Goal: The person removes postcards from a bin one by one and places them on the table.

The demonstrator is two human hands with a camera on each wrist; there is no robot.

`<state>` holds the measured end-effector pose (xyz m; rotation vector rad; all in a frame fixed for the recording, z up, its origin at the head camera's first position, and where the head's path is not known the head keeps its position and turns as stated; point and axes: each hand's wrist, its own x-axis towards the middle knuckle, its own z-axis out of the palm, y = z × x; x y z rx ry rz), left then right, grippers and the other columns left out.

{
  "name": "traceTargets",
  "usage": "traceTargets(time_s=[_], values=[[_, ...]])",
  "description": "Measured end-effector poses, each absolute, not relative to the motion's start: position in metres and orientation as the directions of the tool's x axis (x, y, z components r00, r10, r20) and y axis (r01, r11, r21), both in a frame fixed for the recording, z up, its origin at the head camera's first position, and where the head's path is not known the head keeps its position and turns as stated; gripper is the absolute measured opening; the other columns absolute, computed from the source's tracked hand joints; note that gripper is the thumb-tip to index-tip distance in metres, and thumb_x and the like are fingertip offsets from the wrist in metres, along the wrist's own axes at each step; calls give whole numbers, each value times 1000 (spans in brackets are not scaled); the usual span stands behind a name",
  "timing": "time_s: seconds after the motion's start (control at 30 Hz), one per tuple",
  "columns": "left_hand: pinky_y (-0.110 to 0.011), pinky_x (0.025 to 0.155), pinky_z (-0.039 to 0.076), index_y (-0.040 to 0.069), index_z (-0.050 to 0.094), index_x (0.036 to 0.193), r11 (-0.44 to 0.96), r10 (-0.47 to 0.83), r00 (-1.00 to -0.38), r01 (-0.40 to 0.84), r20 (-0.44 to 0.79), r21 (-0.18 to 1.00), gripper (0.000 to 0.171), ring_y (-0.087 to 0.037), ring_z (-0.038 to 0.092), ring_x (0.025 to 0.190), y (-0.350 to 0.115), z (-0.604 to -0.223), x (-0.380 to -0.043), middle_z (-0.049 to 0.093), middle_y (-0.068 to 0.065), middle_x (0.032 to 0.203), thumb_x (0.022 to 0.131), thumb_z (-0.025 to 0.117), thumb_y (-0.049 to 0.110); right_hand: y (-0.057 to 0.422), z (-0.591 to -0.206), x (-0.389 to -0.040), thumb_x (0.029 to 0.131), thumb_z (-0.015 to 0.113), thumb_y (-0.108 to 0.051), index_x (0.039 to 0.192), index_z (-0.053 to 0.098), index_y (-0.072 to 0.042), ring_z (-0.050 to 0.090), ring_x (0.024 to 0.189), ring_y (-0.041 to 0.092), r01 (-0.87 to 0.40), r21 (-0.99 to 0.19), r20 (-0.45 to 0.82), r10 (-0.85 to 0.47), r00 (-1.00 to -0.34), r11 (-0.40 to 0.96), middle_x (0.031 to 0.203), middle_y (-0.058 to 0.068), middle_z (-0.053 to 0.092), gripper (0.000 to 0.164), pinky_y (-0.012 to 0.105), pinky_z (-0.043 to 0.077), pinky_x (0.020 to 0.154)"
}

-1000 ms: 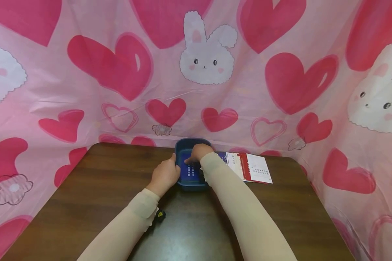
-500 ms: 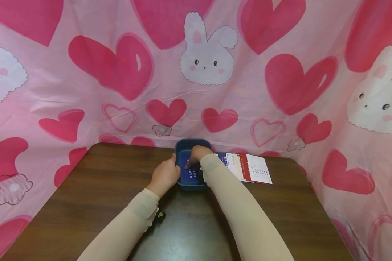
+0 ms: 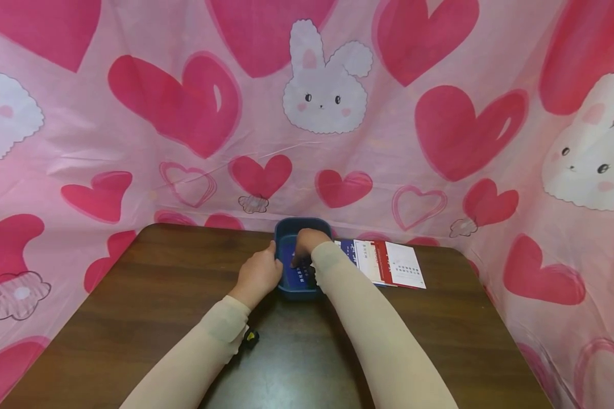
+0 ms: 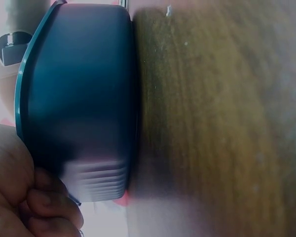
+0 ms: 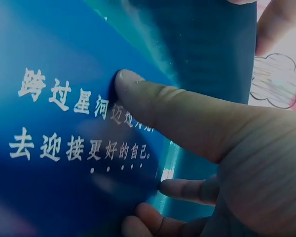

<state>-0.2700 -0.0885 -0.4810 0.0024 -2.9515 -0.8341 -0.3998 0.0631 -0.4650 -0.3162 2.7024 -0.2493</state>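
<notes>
A dark blue plastic bin (image 3: 299, 295) stands at the back middle of the table, near the cloth. My left hand (image 3: 258, 271) grips its left wall at the rim; in the left wrist view the fingers (image 4: 52, 210) curl against the bin's outer side. Inside the bin is a blue card (image 5: 64, 123) printed with two lines of white characters. My right hand (image 3: 311, 243) reaches in over the bin and pinches this card at its edge. Its thumb (image 5: 153, 101) lies across the printed face, and the other fingertips show at the card's lower corner.
Several printed cards or booklets (image 3: 389, 262), white, red and blue, lie overlapping to the right of the bin, partly behind my right forearm. A pink cloth (image 3: 256, 136) with hearts and rabbits hangs round the brown wooden table (image 3: 174, 272).
In the bin, the blue card has turned slightly and shifted a little rightward with my right hand. My left hand keeps its grip on the bin, which stays in place.
</notes>
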Motion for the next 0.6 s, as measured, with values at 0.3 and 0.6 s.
traceTargets(time_s=[0.3, 0.6], values=[[-52, 70, 62, 0, 48, 171, 857, -24, -997, 14, 67, 515, 66, -32, 66, 73, -88, -480, -269, 80, -29, 126, 110, 58, 23, 66, -457, -397, 78, 105, -40, 111, 85, -8, 71, 97, 24, -133, -237, -382, -219, -898, 962, 108, 4, 81, 50, 43, 65, 91], [-44, 62, 56, 0, 45, 172, 850, -29, -999, -3, 42, 527, 66, -30, 63, 69, -89, -481, -271, 81, -25, 112, 111, 57, 24, 91, -470, -435, 77, 97, -16, 88, 78, -5, 70, 68, 23, -206, -368, -168, -282, -945, 907, 81, 7, 76, 25, 37, 62, 61]])
